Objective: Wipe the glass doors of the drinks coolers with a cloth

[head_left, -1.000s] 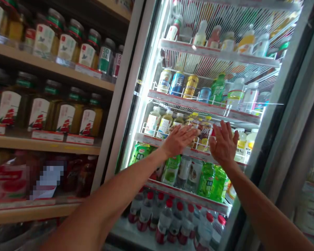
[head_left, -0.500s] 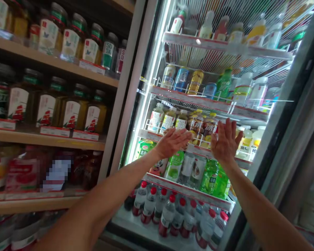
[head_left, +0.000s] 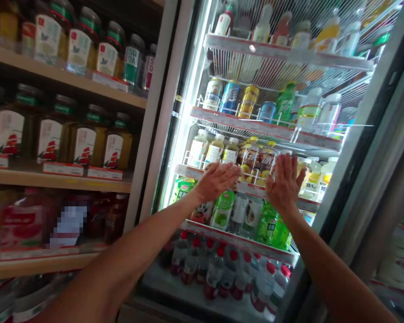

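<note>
Left hand (head_left: pixel 217 181): open, fingers extended, palm toward the glass, holding nothing
Right hand (head_left: pixel 284 181): open, fingers upright and spread, palm toward the glass, holding nothing
Contact: cannot tell whether either palm touches the glass
Glass cooler door (head_left: pixel 323 89): directly before both hands
Behind door: bottled drinks (head_left: pixel 256 161) on wire-railed shelves
Left of cooler: jars (head_left: pixel 84 139) on wooden shelves (head_left: pixel 54 179)

We get hard white light from the LED strip (head_left: pixel 187 121) inside the glass cooler door (head_left: pixel 309 76), with glare across it. The wooden shelves (head_left: pixel 54 180) sit dimmer, and our view bends and softens toward the edges.
</note>
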Tool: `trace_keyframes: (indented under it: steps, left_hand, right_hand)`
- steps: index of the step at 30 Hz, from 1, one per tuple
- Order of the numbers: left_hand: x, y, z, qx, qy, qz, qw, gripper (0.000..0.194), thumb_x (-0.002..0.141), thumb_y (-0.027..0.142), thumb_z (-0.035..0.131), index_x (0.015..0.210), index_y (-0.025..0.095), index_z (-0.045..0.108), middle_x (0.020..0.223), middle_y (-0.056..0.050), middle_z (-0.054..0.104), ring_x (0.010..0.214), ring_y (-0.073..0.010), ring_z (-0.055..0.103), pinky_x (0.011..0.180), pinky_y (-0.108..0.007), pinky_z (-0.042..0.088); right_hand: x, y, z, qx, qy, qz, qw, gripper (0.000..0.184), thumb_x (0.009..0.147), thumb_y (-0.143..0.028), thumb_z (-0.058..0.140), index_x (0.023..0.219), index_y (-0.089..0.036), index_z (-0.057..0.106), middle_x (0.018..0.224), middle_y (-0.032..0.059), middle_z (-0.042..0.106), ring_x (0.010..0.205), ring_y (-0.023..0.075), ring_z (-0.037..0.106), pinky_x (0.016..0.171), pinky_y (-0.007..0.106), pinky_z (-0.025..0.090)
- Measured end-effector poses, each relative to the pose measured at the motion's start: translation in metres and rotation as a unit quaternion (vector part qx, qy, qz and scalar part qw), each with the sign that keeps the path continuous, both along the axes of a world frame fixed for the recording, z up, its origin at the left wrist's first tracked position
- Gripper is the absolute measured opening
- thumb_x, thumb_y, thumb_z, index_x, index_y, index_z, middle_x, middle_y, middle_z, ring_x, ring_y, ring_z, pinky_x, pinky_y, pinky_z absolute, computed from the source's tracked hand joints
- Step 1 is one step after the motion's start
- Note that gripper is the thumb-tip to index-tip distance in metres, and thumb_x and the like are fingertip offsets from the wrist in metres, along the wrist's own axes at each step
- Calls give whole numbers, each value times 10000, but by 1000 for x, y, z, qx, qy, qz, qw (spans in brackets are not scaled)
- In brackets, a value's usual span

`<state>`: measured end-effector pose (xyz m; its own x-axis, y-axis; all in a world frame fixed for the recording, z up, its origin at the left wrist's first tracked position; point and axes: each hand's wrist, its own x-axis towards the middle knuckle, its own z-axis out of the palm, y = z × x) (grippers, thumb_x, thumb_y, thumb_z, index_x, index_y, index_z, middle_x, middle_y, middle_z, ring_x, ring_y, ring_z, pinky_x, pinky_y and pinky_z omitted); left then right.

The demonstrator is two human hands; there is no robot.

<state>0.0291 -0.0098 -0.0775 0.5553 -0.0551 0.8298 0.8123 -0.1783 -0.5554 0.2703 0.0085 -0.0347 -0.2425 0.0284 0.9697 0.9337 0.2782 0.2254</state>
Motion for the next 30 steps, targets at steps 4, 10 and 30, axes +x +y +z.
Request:
trace_keyframes:
  steps: [4, 10, 30]
  left_hand:
    - [-29, 1, 27, 34, -309, -4, 951, 426, 884, 232, 330, 1298, 174, 411, 1366, -66, 422, 1321, -214, 276, 1070, -439, 258]
    - [29, 0, -10, 7, -26, -5, 1000, 428, 872, 201, 369, 1297, 222, 411, 1372, -15, 419, 1314, -193, 289, 1096, -420, 209]
    - [-29, -12, -47, -20, -69, -5, 997, 417, 861, 189, 407, 1276, 219, 435, 1341, -39, 456, 1331, -191, 257, 1094, -404, 189]
  right_hand:
    - [-1, -2, -7, -7, -1, -13, 1000, 603, 847, -364, 388, 1398, -186, 219, 1471, 112, 226, 1370, 259, 144, 1077, 526, 130]
    - [0, -1, -7, -6, 2, -5, 1000, 610, 836, -364, 403, 1396, -197, 226, 1473, 105, 225, 1369, 257, 153, 1080, 515, 125]
    - [-4, -2, -15, 3, 21, 24, 999, 588, 843, -312, 389, 1400, -236, 216, 1469, 76, 246, 1360, 258, 185, 1079, 513, 142]
